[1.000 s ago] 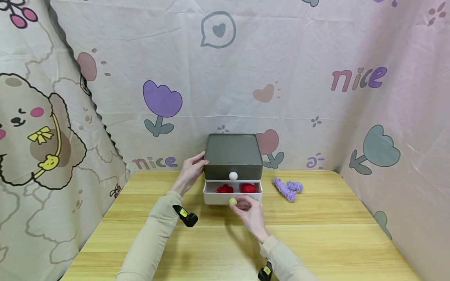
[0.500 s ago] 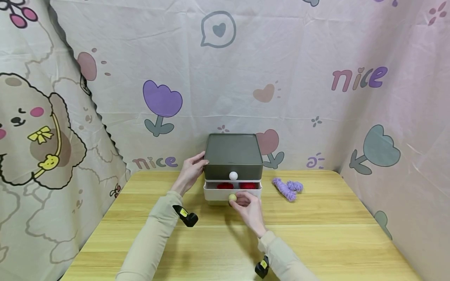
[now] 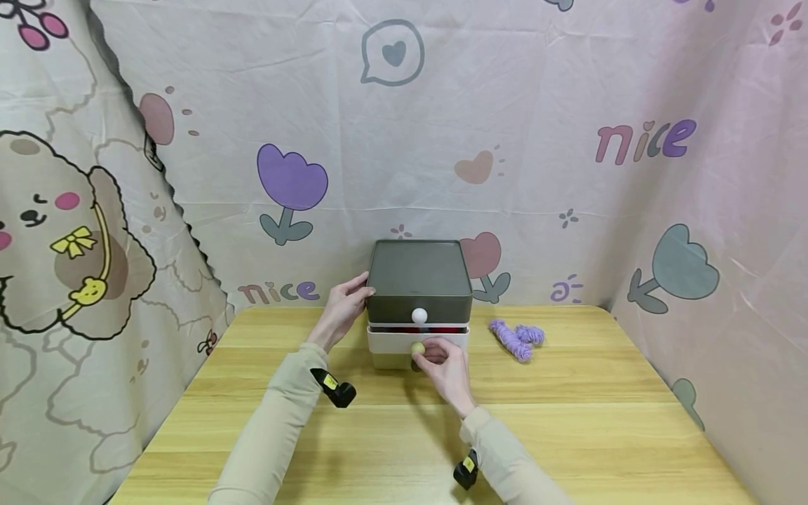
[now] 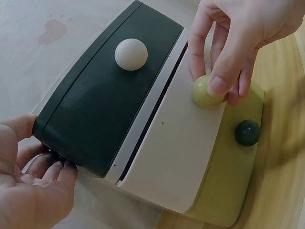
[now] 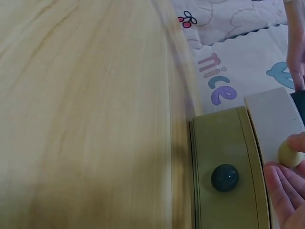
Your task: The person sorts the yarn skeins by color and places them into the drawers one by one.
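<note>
A small desktop drawer box point(image 3: 419, 270) stands at the back of the table, with a dark green top tier, a white middle drawer point(image 3: 388, 342) and an olive-yellow bottom drawer point(image 4: 238, 186). My right hand point(image 3: 447, 368) pinches the pale yellow-green knob point(image 4: 204, 91) of the white drawer between thumb and fingers. That drawer sticks out slightly, with a thin dark gap above its front. A sliver of red point(image 3: 445, 330) shows in the gap. My left hand point(image 3: 341, 308) holds the top tier at its left front corner, thumb at the edge and fingers along the side.
Two purple yarn skeins point(image 3: 513, 340) lie on the wooden table point(image 3: 404, 449), right of the box. A white knob point(image 4: 131, 54) is on the top tier, a dark green knob point(image 5: 224, 178) on the bottom drawer. A printed cloth point(image 3: 404, 140) hangs close behind.
The white drawer has slid back into the box, pushed by my right hand on its knob. The red things inside have gone almost out of sight. My left hand has stayed put.
</note>
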Action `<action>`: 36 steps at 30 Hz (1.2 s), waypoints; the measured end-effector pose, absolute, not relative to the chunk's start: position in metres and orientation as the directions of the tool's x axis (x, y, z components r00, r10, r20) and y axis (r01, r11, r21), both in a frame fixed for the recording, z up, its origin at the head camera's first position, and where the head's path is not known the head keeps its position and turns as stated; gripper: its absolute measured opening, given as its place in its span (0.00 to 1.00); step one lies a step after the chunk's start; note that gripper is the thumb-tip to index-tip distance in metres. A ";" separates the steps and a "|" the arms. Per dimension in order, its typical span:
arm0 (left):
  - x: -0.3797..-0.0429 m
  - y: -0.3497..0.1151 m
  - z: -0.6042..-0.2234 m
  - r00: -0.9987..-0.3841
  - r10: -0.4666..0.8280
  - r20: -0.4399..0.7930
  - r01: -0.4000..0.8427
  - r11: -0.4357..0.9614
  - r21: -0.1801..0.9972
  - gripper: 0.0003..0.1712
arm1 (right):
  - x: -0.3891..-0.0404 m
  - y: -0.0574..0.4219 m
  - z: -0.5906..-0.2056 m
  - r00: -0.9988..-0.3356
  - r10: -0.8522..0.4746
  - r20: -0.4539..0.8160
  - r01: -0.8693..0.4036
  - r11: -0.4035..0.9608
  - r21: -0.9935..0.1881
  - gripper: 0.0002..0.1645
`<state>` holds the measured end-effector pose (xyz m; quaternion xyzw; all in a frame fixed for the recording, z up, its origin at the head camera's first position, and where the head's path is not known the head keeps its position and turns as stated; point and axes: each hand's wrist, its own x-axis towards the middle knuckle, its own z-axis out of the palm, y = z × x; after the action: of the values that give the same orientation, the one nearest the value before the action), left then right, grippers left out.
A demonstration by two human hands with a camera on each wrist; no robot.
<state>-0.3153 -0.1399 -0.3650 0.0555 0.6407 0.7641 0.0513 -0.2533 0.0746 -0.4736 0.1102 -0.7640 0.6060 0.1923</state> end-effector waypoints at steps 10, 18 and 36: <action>-0.315 -0.141 -0.365 -0.986 0.164 0.027 -0.003 -0.180 0.984 0.35 | -0.258 0.074 -0.471 -0.894 0.063 0.444 -0.415 0.260 -0.872 0.11; -0.315 -0.141 -0.365 -0.988 0.154 0.016 -0.013 -0.180 0.984 0.35 | -0.263 0.073 -0.473 -0.878 0.075 0.472 -0.437 0.273 -0.857 0.11; -0.313 -0.140 -0.364 -0.987 0.161 0.025 -0.004 -0.172 0.985 0.35 | -0.267 0.075 -0.472 -0.886 0.070 0.458 -0.416 0.314 -0.853 0.12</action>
<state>-0.3129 -0.1403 -0.3636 0.0615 0.6411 0.7630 0.0541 -0.2667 0.0754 -0.4720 0.1103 -0.7827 0.5750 0.2113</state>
